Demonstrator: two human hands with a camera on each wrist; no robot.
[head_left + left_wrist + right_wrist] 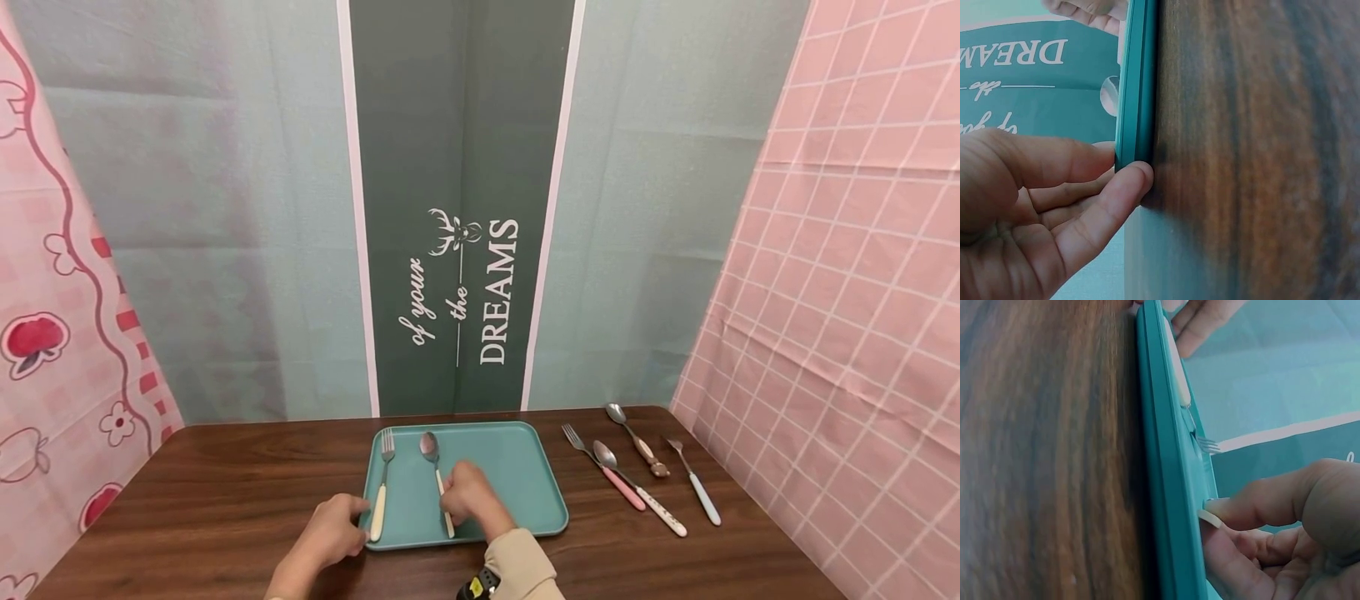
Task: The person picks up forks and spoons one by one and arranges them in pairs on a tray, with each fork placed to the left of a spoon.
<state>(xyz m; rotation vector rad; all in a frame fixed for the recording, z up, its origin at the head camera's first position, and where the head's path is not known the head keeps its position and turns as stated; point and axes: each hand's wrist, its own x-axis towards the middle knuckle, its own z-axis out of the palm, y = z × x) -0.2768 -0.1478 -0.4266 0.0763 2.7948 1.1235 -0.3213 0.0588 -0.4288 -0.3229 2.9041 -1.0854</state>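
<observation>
A teal tray (510,467) lies on the wooden table. My left hand (335,529) pinches its front left corner, and in the left wrist view the thumb (1129,184) and index finger grip the rim (1137,81). A fork (383,486) with a cream handle lies along the tray's left side, tines away from me. Right of it is a spoon (438,475) with a cream handle, its bowl pointing to the back. My right hand (468,493) pinches that handle low down; the right wrist view shows the handle's end (1210,518) between thumb and finger.
On the table (247,483) right of the tray lie a pink-handled fork (621,485), a spoon (660,510) with a patterned white handle, a spoon (641,446) with a brown animal-shaped end and a pale-handled fork (702,495). Hanging cloths (630,208) stand behind and at both sides.
</observation>
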